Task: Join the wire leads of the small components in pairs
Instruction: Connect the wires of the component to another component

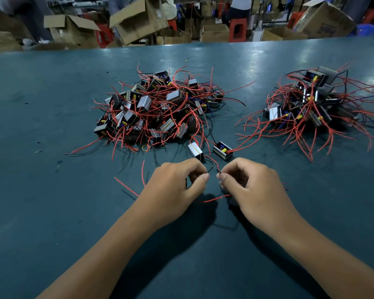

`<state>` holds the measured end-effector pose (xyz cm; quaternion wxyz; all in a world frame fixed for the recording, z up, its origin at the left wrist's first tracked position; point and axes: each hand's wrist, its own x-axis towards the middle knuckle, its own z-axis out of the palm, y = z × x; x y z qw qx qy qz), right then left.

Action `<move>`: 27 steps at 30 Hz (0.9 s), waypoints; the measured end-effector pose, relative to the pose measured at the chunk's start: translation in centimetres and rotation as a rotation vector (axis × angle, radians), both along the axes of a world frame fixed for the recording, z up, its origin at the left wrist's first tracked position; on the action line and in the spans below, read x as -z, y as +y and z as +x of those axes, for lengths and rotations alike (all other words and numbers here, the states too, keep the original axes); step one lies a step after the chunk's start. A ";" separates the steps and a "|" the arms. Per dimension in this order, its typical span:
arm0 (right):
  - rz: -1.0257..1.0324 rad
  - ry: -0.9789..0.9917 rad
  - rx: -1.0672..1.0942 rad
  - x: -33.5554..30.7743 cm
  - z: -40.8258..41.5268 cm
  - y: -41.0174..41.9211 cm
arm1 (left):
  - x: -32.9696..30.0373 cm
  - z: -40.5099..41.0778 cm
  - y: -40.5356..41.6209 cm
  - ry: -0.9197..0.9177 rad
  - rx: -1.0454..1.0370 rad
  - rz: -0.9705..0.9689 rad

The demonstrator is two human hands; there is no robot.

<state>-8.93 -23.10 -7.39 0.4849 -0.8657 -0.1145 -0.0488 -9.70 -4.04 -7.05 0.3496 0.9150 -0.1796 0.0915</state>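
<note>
Both hands are working just in front of the two piles, toward the near middle of the tabletop (52, 104). The left hand (177, 186) is pinching a thin dark wire lead (211, 169) between thumb and curled fingers. The right hand (246, 186) is pinching a second lead end (219, 171) in the same manner, fingertips nearly meeting those of the left hand. The two lead ends are lying just beside each other in the gap between the hands; whether they are touching cannot be told.

Two loose components are sitting directly beyond the hands: a silver-wrapped component (195, 151) on the left and a dark component with a yellow part (222, 151) on the right, close together but apart. Red leads are running from both toward the hands.

A large pile of components (156, 108) with red leads is lying at the tabletop's centre. A second pile (311, 100) is lying toward the right edge, well apart from the first. Cardboard boxes (138, 20) are standing beyond the far edge.
</note>
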 end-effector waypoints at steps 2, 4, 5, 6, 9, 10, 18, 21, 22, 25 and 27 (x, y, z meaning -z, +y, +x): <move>0.038 0.017 0.008 0.1 -0.1 0.1 | 0.0 -0.1 -0.2 0.002 0.011 -0.018; 0.059 0.017 0.009 0.1 -0.2 0.2 | 0.1 -0.1 -0.4 0.008 0.014 -0.027; 0.076 0.019 0.011 0.1 -0.2 0.2 | 0.1 -0.1 -0.4 0.008 0.014 -0.031; 0.095 0.025 0.011 0.1 -0.2 0.3 | 0.2 -0.2 -0.4 0.007 0.013 -0.037; 0.160 0.060 0.007 0.2 -0.2 0.5 | 0.2 -0.2 -0.4 0.016 0.013 -0.070; 0.178 0.066 0.006 0.2 -0.2 0.5 | 0.2 -0.1 -0.5 0.022 0.013 -0.075; 0.283 0.056 -0.010 0.2 -0.3 0.7 | 0.1 -0.2 -0.7 0.023 0.000 -0.075; 0.322 0.048 -0.003 0.1 -0.3 0.7 | 0.0 -0.2 -0.8 0.029 -0.004 -0.081; 0.334 0.046 0.000 0.1 -0.4 0.8 | 0.0 -0.3 -0.9 0.036 -0.004 -0.085; 0.353 0.047 -0.002 0.1 -0.4 0.9 | 0.0 -0.3 -0.9 0.037 -0.007 -0.077; 0.359 0.047 -0.012 0.1 -0.4 1.0 | 0.0 -0.3 -0.9 0.033 -0.001 -0.071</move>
